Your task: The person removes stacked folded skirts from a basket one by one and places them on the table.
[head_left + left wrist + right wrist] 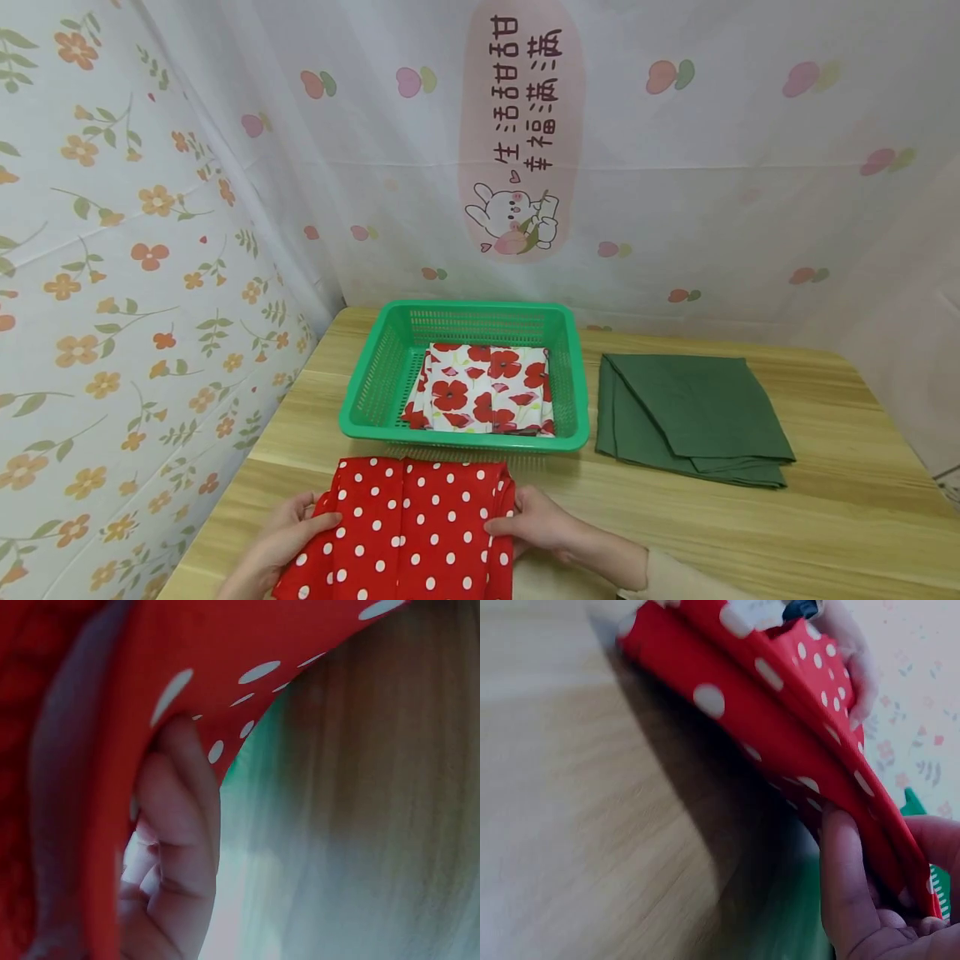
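Observation:
A red cloth with white polka dots, folded in layers, is held between both hands at the front of the table. My left hand pinches its left edge, thumb on top and fingers beneath. On the opposite edge my right hand grips the layers between thumb and fingers, as the right wrist view also shows. Just beyond the cloth stands a green plastic basket. Inside it lies a folded white cloth with red poppies. The lower end of the polka-dot cloth runs out of the head view.
To the right of the basket, a folded dark green cloth lies on the wooden table. A patterned white curtain hangs behind the table, and a flowered one borders its left side.

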Motion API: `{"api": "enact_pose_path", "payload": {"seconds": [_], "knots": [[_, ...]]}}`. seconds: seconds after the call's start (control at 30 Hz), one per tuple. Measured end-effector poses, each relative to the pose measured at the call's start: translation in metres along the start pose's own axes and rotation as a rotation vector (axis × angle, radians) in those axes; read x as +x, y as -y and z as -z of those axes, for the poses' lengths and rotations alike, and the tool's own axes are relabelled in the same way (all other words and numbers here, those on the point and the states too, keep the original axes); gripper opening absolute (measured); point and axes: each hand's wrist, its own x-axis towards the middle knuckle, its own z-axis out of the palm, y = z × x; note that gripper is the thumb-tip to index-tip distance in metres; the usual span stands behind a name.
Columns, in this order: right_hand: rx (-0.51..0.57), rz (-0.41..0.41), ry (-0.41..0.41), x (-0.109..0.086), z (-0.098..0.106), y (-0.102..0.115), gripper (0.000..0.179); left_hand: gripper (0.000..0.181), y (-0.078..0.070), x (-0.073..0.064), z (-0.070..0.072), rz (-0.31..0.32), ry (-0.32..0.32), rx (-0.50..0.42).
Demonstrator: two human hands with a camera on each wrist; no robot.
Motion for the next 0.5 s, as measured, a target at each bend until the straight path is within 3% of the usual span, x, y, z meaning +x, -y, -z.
{"api": "enact_pose_path", "payload": {"seconds": [0.2,0.5], "knots": [[-0.086,0.008,-0.003,0.000,0.002,-0.004,0.027,0.051,0.004,0.003,-0.004,0.002,-0.057,0.053],[-0.339,-0.018,-0.016,0.001,0.005,-0.006,0.020,0.040,0.004,0.007,-0.015,0.011,-0.199,0.200]]}}
